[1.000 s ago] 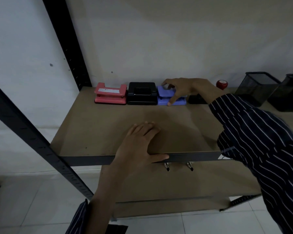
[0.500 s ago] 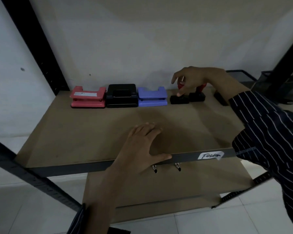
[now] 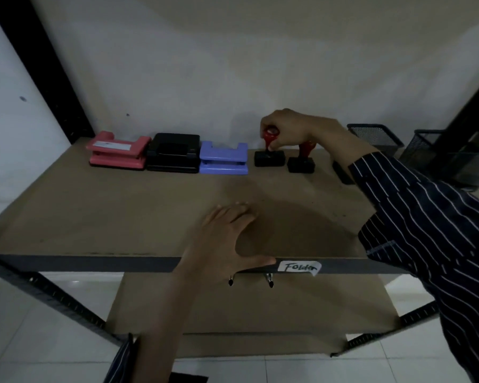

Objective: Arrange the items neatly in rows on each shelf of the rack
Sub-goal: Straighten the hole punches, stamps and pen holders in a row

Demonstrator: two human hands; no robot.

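A pink hole punch (image 3: pixel 116 151), a black hole punch (image 3: pixel 173 152) and a blue hole punch (image 3: pixel 223 158) stand side by side at the back of the brown shelf (image 3: pixel 122 211). Right of them stand two rubber stamps with red handles and black bases. My right hand (image 3: pixel 291 128) pinches the red handle of the left stamp (image 3: pixel 269 157), which stands on the shelf. The second stamp (image 3: pixel 302 161) stands just to its right, partly behind my wrist. My left hand (image 3: pixel 227 241) rests flat on the shelf's front edge, thumb over the grey rail.
Two black mesh pen holders (image 3: pixel 375 136) (image 3: pixel 437 150) stand at the back right. A flat black item (image 3: pixel 342 172) lies half hidden behind my striped sleeve. A white label reading "Folder" (image 3: pixel 299 268) sticks on the front rail. Black uprights frame the rack; a lower shelf (image 3: pixel 246 308) shows beneath.
My right hand left the blue hole punch, moved right and took hold of the left stamp's red handle. The view shifted right and closer. My left hand stayed on the shelf edge.
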